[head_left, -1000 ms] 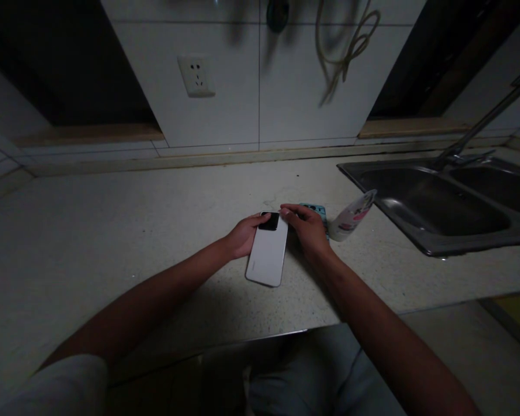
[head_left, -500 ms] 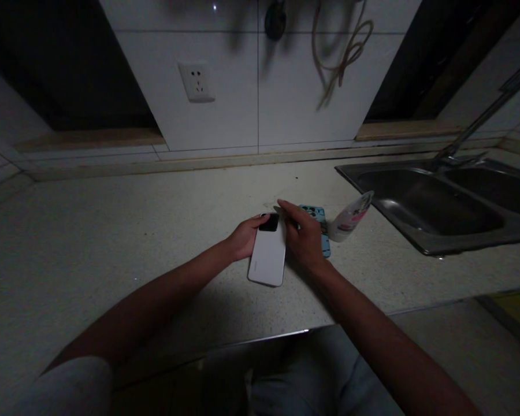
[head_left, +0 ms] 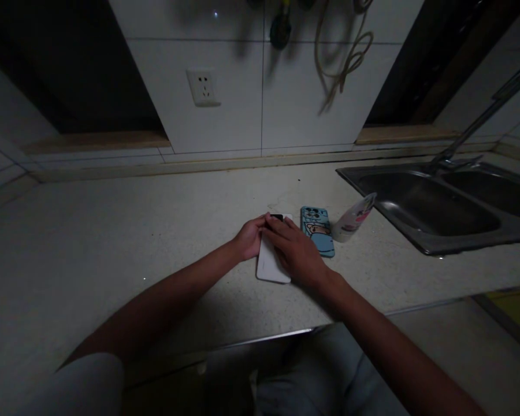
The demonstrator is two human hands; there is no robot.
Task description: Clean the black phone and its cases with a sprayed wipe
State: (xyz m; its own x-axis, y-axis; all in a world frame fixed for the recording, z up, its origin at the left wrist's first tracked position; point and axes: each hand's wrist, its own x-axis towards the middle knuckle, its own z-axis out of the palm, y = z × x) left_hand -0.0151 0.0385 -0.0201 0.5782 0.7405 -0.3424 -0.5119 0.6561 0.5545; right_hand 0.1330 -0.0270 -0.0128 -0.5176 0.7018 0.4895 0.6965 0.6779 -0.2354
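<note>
**Person's hands at a kitchen counter, seen from head height.** A white smartphone (head_left: 272, 257) lay back-up on the speckled pale stone countertop (head_left: 112, 231), near the middle of the counter's depth and right of its centre. Its long axis ran almost straight away from the person, with the black camera island at the far end, mostly covered by fingers. The left hand (head_left: 249, 240) was curled against the phone's left side and far corner, closed on the edge. The right hand (head_left: 294, 251) lay across the phone's right half with its fingers extended toward the far left; whether it gripped the phone could not be told.

Just right of the phone lay a blue phone case (head_left: 317, 231) with a cartoon print, its camera cut-outs toward the far end. Beside the case, toward the sink, a white tube (head_left: 353, 218) with pink print leaned with its end raised; its lettering was too small to read. No writing on the phone could be read. Farther right was a stainless steel double sink (head_left: 420, 208), its dark basins showing only shine, with a faucet (head_left: 472, 136) rising behind it. A white wall socket (head_left: 203, 88) was set in the tiled wall behind the counter, and a looped cord (head_left: 344, 58) hung to its right.
</note>
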